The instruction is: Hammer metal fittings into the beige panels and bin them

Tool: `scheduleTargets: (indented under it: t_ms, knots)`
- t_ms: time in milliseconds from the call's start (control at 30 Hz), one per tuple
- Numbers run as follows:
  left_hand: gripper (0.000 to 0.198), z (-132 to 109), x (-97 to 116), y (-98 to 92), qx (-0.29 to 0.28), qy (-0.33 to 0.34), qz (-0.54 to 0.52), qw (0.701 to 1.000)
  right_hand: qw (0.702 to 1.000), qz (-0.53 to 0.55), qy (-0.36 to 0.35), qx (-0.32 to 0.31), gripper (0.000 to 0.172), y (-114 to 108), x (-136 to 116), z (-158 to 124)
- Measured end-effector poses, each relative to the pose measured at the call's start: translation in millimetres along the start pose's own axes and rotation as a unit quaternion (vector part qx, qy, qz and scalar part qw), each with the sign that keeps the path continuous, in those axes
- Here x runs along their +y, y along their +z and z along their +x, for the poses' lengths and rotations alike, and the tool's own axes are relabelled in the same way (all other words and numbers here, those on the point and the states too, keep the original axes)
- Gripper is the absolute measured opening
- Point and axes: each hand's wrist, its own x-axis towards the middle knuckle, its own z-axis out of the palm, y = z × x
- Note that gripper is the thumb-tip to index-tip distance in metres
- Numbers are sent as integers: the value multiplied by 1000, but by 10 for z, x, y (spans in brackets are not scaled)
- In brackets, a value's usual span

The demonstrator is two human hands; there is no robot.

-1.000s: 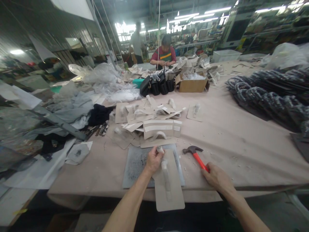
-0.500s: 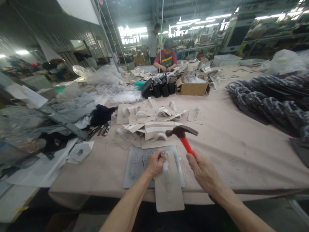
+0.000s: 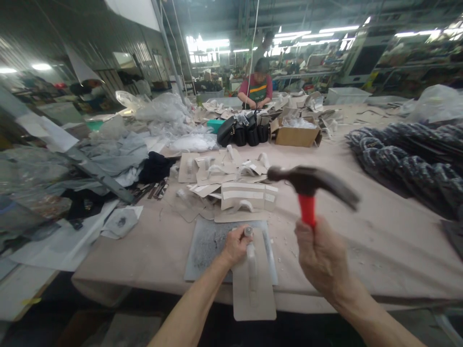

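My right hand is closed around the red handle of a claw hammer, raised above the table right of centre and blurred by motion. With its fingers, my left hand pinches a small round metal punch, held upright at the top end of a beige panel. Along that panel runs a strap wrapped in clear plastic. Beneath lies a scuffed grey metal plate, and the panel's lower end sticks out past the table edge. The punch's lower tip is hidden.
Behind the plate lies a pile of similar beige panels. Black bags and a cardboard box stand farther back. Plastic-wrapped dark handles are heaped at right, plastic bags at left. A co-worker sits across the table.
My right hand has lifted the hammer up and to the right, closer to the camera. My left hand keeps its pinch at the panel's top. The whole view has shifted slightly.
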Motion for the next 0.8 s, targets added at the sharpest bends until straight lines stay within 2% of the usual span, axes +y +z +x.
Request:
scheduleTargets:
  t_ms: [33, 100, 133, 167, 267, 400, 467, 533, 600, 667, 700, 733, 800]
  knots:
    - [18, -1, -3, 3, 0, -2, 2, 1000, 997, -22, -3, -69, 31, 99, 49, -62]
    - [17, -4, 3, 8, 1, -7, 5, 1000, 970, -83, 5, -228, 27, 285, 175, -170]
    - [18, -6, 12, 10, 2, -9, 5, 1000, 953, -110, 14, -282, 25, 348, 241, -205]
    - [18, -8, 24, 11, 4, -9, 2, 1000, 941, -131, 22, -312, 25, 387, 304, -226]
    - [16, -11, 65, 5, 11, -5, -3, 1000, 930, -154, 46, -331, 26, 409, 496, -255]
    - [15, 0, 71, -6, 17, -4, 1, 1000, 914, -148, 132, -354, 30, 490, 857, -370]
    - [15, 5, 56, -2, 13, -8, -14, 1000, 904, -168, 174, -353, 33, 576, 1037, -446]
    - [14, 6, 41, 7, 14, -17, -37, 999, 903, -199, 185, -333, 34, 655, 1126, -507]
    - [14, 2, 30, 23, 20, -27, -59, 998, 925, -227, 128, -275, 33, 717, 1074, -550]
    - [14, 0, 21, 43, 28, -35, -75, 996, 953, -221, -9, -207, 42, 770, 886, -583]
    - [14, 1, 17, 54, 31, -39, -84, 995, 956, -198, -97, -194, 49, 798, 758, -598]
    - [15, 6, 12, 64, 34, -45, -96, 994, 948, -164, -183, -202, 52, 829, 621, -612]
    - [19, 30, 4, 78, 43, -63, -128, 989, 908, -108, -320, -249, 44, 894, 357, -632]
